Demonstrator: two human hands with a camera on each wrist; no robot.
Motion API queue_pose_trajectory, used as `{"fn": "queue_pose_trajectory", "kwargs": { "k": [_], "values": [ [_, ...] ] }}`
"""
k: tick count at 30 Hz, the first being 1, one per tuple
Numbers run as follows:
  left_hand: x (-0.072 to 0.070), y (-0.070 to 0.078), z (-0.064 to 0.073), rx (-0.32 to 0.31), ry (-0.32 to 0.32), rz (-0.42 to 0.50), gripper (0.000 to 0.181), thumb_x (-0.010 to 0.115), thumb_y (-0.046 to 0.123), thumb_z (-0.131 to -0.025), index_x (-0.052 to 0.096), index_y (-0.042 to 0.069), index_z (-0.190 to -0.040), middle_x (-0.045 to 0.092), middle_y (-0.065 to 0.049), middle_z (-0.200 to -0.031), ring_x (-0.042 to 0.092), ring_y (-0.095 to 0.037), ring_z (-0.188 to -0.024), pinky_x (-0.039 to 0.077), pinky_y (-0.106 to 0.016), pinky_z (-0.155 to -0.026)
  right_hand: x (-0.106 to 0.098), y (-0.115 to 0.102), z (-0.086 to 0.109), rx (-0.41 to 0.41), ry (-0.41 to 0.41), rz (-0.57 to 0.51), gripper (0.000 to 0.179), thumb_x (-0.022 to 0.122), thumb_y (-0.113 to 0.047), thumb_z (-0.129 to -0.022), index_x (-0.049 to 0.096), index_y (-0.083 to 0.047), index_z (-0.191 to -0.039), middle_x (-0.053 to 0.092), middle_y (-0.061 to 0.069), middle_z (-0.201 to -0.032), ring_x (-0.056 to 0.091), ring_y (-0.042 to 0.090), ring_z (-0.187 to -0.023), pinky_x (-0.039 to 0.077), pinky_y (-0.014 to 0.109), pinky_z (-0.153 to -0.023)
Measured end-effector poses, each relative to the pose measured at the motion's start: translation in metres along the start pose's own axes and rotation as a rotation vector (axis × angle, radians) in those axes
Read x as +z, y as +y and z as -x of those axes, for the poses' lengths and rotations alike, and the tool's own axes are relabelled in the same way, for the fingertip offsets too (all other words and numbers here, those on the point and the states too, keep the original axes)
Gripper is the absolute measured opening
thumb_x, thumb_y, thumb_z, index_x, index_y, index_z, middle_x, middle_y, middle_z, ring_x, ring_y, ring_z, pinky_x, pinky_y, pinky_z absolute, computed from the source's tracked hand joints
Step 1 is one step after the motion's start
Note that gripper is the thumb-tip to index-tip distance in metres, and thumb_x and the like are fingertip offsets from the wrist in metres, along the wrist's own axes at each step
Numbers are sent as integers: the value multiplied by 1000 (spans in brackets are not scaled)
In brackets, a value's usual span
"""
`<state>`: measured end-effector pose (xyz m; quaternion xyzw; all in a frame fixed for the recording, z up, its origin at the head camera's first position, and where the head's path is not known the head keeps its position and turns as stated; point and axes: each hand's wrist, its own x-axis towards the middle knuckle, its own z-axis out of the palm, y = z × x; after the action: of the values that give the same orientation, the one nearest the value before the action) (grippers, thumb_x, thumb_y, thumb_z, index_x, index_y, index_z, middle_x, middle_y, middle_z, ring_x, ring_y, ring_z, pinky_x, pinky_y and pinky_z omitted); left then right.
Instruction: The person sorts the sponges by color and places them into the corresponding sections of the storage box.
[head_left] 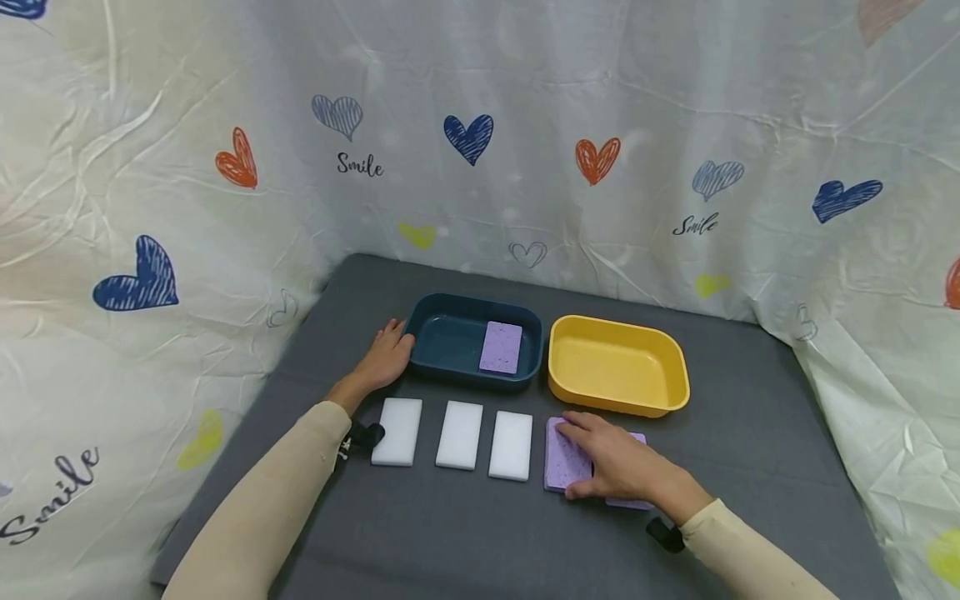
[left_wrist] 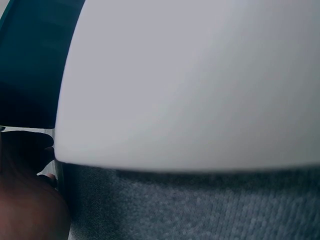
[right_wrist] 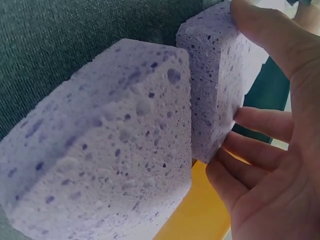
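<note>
My left hand (head_left: 386, 357) touches the left end of a dark blue tub (head_left: 442, 368), its fingers along the outside wall. One purple sponge (head_left: 500, 347) lies inside that tub, toward the right. At the front right, my right hand (head_left: 618, 458) pinches a purple sponge (head_left: 561, 462) lengthwise, thumb at the near end and fingertips at the far end. A further purple sponge (right_wrist: 115, 145) lies beside it, mostly hidden under the right hand in the head view. White foam blocks (head_left: 397, 432), three in a row, lie left of the held sponge.
A yellow tub (head_left: 615, 362) stands right of the blue one, just beyond the right hand. Grey cloth (head_left: 450, 533) covers the table. Behind and at both sides hangs a pale curtain (head_left: 525, 100) with printed hearts. The left wrist's camera overlaps the leftmost white block.
</note>
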<state>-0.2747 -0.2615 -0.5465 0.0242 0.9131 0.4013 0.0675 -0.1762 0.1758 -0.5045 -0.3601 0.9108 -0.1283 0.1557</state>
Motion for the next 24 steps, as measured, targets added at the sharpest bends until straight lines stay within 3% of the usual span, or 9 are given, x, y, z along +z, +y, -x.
{"fn": "queue_pose_trajectory", "kwargs": {
  "k": [14, 24],
  "values": [
    [1, -2, -3, 26, 13, 43, 75, 26, 37, -110, 26, -9, -169, 20, -31, -179, 1, -42, -171, -2, -61, -138, -5, 1, -2, 12, -19, 43, 93, 88, -54, -88, 55, -6, -160, 50, 17, -168, 52, 36, -152, 45, 59, -124],
    [1, -7, -3, 46, 12, 57, 78, 27, 41, -110, 24, -10, -169, 17, -34, -178, 0, -46, -170, -3, -64, -137, -12, -1, -1, -13, 15, 44, 93, 88, -53, -89, 54, -5, -161, 50, 18, -167, 52, 37, -151, 46, 60, -123]
  ]
}}
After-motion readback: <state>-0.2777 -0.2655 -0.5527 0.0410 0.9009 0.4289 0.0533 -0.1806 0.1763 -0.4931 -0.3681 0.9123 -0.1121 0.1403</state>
